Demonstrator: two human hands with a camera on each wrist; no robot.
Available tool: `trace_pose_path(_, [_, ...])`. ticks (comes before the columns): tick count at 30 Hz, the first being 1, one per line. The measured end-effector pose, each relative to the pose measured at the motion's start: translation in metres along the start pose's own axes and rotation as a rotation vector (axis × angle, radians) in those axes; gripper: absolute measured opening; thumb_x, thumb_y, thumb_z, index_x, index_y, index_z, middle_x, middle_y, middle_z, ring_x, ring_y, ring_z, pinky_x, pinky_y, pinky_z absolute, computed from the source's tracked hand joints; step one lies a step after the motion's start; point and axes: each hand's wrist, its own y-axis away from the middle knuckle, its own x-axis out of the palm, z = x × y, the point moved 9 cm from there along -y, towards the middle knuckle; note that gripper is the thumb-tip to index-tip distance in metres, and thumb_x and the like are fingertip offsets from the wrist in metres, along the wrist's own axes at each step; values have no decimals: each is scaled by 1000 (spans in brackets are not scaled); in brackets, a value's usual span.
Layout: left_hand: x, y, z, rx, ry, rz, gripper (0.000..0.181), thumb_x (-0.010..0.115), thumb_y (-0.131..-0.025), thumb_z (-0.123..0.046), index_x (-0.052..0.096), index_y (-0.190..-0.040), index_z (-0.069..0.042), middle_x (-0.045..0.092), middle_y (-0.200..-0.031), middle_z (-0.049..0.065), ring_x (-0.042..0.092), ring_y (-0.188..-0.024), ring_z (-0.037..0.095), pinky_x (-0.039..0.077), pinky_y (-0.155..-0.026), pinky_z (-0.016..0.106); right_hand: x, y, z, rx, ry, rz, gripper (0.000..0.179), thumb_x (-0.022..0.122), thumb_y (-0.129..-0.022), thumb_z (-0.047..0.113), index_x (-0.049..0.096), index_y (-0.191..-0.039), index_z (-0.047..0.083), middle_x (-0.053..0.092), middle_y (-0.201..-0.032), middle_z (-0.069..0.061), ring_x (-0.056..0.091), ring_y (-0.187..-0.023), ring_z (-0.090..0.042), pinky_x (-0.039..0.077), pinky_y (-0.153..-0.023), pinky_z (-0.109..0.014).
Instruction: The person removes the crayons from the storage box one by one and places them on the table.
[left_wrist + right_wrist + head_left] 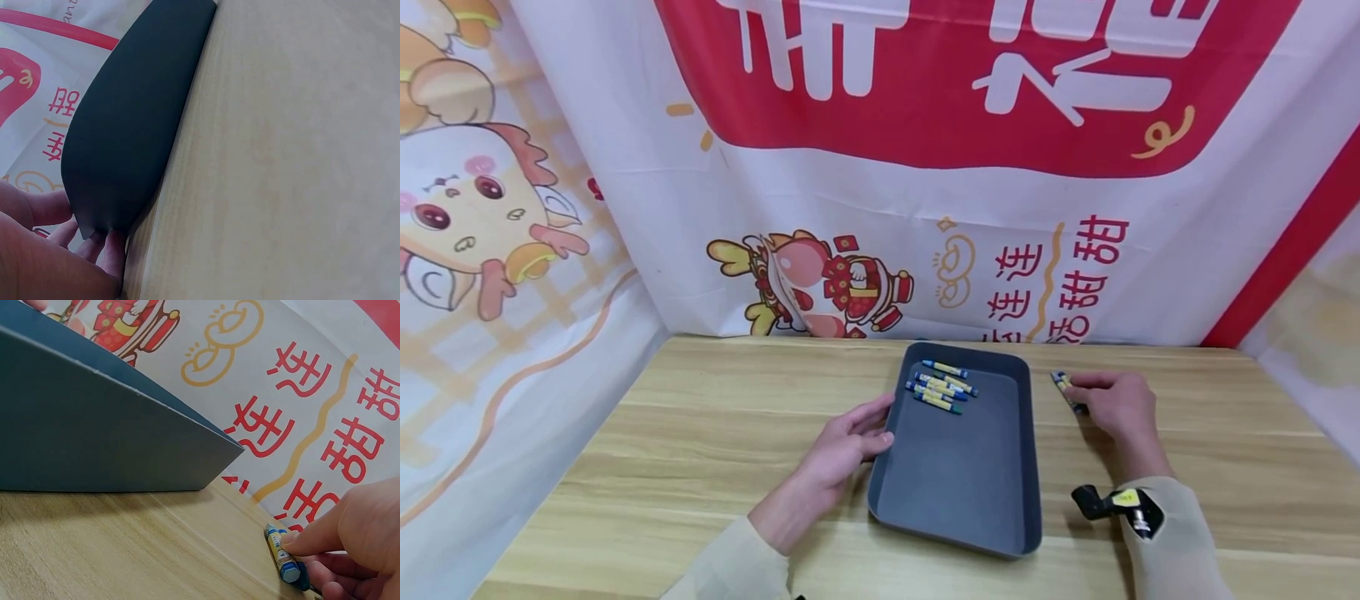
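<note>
**Holding a grey tray with the left hand, pinching a crayon with the right hand**

Holding the tray on the table, at its left wall, with the thumb at the rim and the other fingers against the wall from outside. Using both hands at the same time, one on each side of the tray.

Pinching the crayon with the right hand between the thumb and the bent fingers, on the table, to the right of the tray, near its far right corner but apart from it. Can see on this crayon a yellow and blue wrapper and a blue end. Can notice just beside it probably a second crayon, with a dark end, but cannot tell this surely because of the covering fingers.

Can find inside the tray, in its far half, a small group of crayons, with yellow wrappers and blue or green ends, some lying close together or overlapping, and one lying a little apart, toward the far wall.

Wearing light sleeves on both arms, and at the right wrist a small black device with a yellow label.

Facing, behind the table, a white cloth, printed with a large red area, red characters and a cartoon figure.
</note>
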Motion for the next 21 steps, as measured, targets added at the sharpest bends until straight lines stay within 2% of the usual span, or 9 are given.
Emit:
trace_pose_path(6, [0, 0, 0, 0, 10, 4, 60, 61, -103, -3, 50, -159, -18, 50, -164, 15, 47, -152, 35, 42, -124, 53, 1, 0, 0, 26, -14, 13, 44, 74, -100, 31, 71, -137, 8, 63, -147, -24, 55, -131, -41, 48, -98, -50])
trace_pose_path(16, [1, 0, -1, 10, 7, 11, 59, 61, -103, -2, 49, -160, -16, 50, -164, 17, 47, -152, 37, 42, -124, 53, -3, 2, 1, 46, -58, -15, 49, 70, -101, 37, 68, -142, 9, 61, -150, -24, 55, -131, -39, 50, -96, -45])
trace_pose_path(21, [0, -1, -1, 3, 12, 8, 59, 60, -104, -3, 50, -160, -17, 50, -164, 15, 46, -153, 35, 41, -124, 53, -6, 4, 11, 16, -100, -21, 50, 69, -102, 42, 68, -143, 12, 64, -148, -20, 57, -132, -36, 51, -96, -43])
